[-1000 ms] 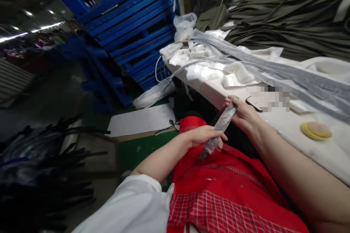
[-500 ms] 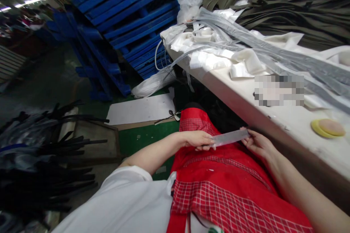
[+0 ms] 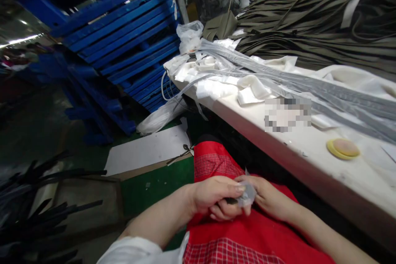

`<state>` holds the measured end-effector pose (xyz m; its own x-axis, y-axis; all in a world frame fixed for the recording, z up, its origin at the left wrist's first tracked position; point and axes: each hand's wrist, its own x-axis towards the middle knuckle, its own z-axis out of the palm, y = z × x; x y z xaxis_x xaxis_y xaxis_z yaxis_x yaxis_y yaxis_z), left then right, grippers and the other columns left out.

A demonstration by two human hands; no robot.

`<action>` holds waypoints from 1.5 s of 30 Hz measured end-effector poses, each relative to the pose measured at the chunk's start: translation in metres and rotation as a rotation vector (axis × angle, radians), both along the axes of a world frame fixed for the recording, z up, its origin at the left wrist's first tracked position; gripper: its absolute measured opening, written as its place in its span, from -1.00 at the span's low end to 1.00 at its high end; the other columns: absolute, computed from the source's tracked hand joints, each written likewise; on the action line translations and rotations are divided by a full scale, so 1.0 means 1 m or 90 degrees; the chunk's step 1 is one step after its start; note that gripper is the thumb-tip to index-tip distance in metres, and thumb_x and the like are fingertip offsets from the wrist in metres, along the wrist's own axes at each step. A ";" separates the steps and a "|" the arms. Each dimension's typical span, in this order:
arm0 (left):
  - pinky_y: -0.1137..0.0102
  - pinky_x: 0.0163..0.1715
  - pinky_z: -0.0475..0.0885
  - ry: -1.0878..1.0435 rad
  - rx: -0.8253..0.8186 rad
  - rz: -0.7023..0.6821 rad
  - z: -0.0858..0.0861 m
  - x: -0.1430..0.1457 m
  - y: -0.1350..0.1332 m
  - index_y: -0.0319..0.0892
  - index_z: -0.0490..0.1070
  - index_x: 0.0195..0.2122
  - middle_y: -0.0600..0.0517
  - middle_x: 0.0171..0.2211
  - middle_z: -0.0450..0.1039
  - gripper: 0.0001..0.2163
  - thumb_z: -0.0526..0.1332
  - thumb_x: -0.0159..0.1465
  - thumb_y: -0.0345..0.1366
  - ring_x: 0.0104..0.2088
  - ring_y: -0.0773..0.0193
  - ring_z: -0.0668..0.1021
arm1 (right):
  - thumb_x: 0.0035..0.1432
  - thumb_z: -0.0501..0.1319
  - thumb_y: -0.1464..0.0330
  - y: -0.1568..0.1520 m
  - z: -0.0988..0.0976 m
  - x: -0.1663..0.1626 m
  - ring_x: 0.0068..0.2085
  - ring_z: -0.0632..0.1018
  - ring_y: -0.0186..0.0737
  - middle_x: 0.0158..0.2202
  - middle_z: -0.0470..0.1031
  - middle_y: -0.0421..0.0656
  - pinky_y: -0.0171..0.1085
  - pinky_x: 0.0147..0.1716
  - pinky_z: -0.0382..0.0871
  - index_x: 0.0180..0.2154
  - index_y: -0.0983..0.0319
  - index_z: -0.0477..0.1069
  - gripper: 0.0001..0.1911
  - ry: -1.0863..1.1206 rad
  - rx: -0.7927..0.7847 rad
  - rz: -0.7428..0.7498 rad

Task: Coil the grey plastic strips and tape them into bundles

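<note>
Over my lap, my left hand [image 3: 218,198] is closed, its thumb pressing on a translucent plastic strip [image 3: 246,194]. The strip looks folded or bunched up between my hands. A small dark bit shows under the left thumb; I cannot make out what it is. My right hand [image 3: 267,194] meets the left from the other side, its fingers closed on the same strip and partly hidden behind it. Below both hands lies the red apron [image 3: 266,235] with its checked trim.
To my right runs a white table [image 3: 328,177] with a yellow round dish [image 3: 342,148], long grey plastic strips [image 3: 297,80] and white fabric pieces [image 3: 216,88]. Olive strips [image 3: 309,12] are piled behind. Blue pallets [image 3: 123,37] stand ahead; black strips [image 3: 34,210] lie left.
The plastic strip was stretched flat between my hands and is now bunched up. My hands have come together, nearer to me. The view has shifted, too.
</note>
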<state>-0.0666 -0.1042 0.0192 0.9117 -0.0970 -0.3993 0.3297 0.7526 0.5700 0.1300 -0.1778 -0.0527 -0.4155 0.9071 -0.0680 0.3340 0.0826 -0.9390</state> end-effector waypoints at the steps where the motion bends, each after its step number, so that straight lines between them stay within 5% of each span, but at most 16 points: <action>1: 0.59 -0.83 -0.07 0.013 0.001 0.015 0.001 -0.005 0.000 -0.28 0.38 -0.25 0.29 -0.73 -0.12 -0.65 0.12 0.30 -0.02 -0.78 0.50 -0.07 | 0.20 0.03 0.45 0.003 -0.003 0.002 -0.11 0.55 -0.11 -0.07 0.55 -0.08 -0.17 -0.06 0.40 -0.02 0.20 0.43 -0.65 -0.031 0.029 -0.031; 6: 0.59 -0.85 -0.11 0.077 0.008 0.054 -0.002 -0.020 0.001 -0.25 0.34 -0.26 0.29 -0.74 -0.13 -0.70 0.03 0.36 -0.09 -0.77 0.49 -0.12 | 0.10 0.04 0.49 0.014 -0.022 0.024 -0.03 0.52 -0.06 0.03 0.50 -0.07 -0.08 0.04 0.33 0.09 0.17 0.35 -0.51 -0.165 0.098 -0.054; 13: 0.59 -0.85 -0.05 0.042 0.010 0.079 0.002 -0.007 0.003 -0.26 0.37 -0.24 0.30 -0.75 -0.11 -0.67 -0.01 0.39 -0.09 -0.79 0.48 -0.10 | 0.11 0.02 0.47 0.015 -0.017 0.026 -0.02 0.53 -0.07 0.00 0.52 -0.06 -0.14 -0.02 0.36 0.07 0.19 0.32 -0.53 -0.163 0.018 -0.044; 21: 0.54 -0.79 0.00 -0.071 0.012 0.071 0.008 0.006 0.003 -0.27 0.42 -0.21 0.28 -0.71 -0.06 -0.63 0.12 0.31 -0.01 -0.76 0.48 -0.02 | 0.21 0.04 0.36 0.012 -0.024 0.021 -0.20 0.51 -0.08 -0.23 0.53 -0.07 -0.13 -0.09 0.38 -0.27 0.20 0.46 -0.78 -0.063 0.062 -0.022; 24: 0.54 -0.74 -0.06 -0.027 0.143 -0.001 0.005 0.003 0.006 -0.26 0.43 -0.24 0.25 -0.69 -0.04 -0.61 0.08 0.32 0.02 -0.74 0.48 0.02 | 0.13 0.19 0.33 0.005 -0.013 0.025 -0.17 0.50 -0.09 -0.20 0.52 -0.09 -0.18 -0.09 0.37 -0.18 0.22 0.46 -0.80 -0.020 0.004 0.009; 26: 0.54 -0.68 0.03 0.026 0.331 -0.071 -0.003 0.001 0.010 -0.23 0.41 -0.38 0.22 -0.69 0.07 -0.61 0.07 0.33 0.01 -0.71 0.48 0.12 | 0.14 0.23 0.25 0.001 -0.004 0.028 -0.18 0.50 -0.11 -0.19 0.51 -0.10 -0.24 -0.16 0.38 -0.08 0.23 0.44 -0.69 0.036 -0.067 0.050; 29: 0.52 -0.51 0.22 0.120 0.611 -0.137 -0.024 -0.002 0.014 -0.21 0.32 -0.56 0.14 -0.65 0.28 -0.56 0.00 0.37 -0.04 -0.60 0.44 0.33 | 0.26 0.11 0.15 0.000 0.001 0.029 -0.40 0.45 -0.26 -0.43 0.47 -0.18 -0.35 -0.40 0.32 -0.26 0.27 0.49 -0.66 0.048 -0.147 0.063; 31: 0.52 -0.46 0.24 0.184 0.713 -0.093 -0.039 -0.001 0.012 -0.21 0.36 -0.52 0.11 -0.58 0.37 -0.55 -0.03 0.38 -0.04 -0.52 0.41 0.39 | 0.27 0.10 0.13 0.000 -0.002 0.024 -0.47 0.39 -0.30 -0.52 0.42 -0.22 -0.37 -0.47 0.25 -0.39 0.27 0.49 -0.61 0.004 -0.143 0.049; 35: 0.51 -0.46 0.26 0.240 0.799 0.039 -0.059 0.002 0.001 -0.22 0.46 -0.31 0.06 -0.43 0.47 -0.58 0.01 0.34 0.03 -0.43 0.35 0.45 | 0.28 0.07 0.09 -0.002 -0.011 0.016 -0.42 0.47 -0.23 -0.46 0.52 -0.19 -0.34 -0.42 0.32 -0.36 0.25 0.55 -0.57 -0.056 -0.087 0.023; 39: 0.45 -0.34 0.34 0.304 0.869 0.117 -0.062 0.006 -0.004 -0.23 0.46 -0.20 -0.02 -0.31 0.53 -0.63 -0.05 0.38 -0.10 -0.31 0.26 0.52 | 0.29 0.03 0.07 -0.005 -0.014 0.014 -0.31 0.58 -0.11 -0.34 0.62 -0.14 -0.27 -0.31 0.41 -0.26 0.18 0.60 -0.55 -0.147 -0.044 -0.066; 45: 0.36 -0.13 0.38 0.318 0.880 0.145 -0.062 0.012 0.002 -0.26 0.44 -0.16 -0.11 -0.19 0.53 -0.60 -0.16 0.42 -0.19 -0.17 0.21 0.54 | 0.27 0.05 0.11 -0.003 -0.008 0.008 -0.26 0.63 -0.06 -0.23 0.65 -0.14 -0.22 -0.26 0.49 -0.20 0.12 0.61 -0.60 -0.231 0.026 -0.137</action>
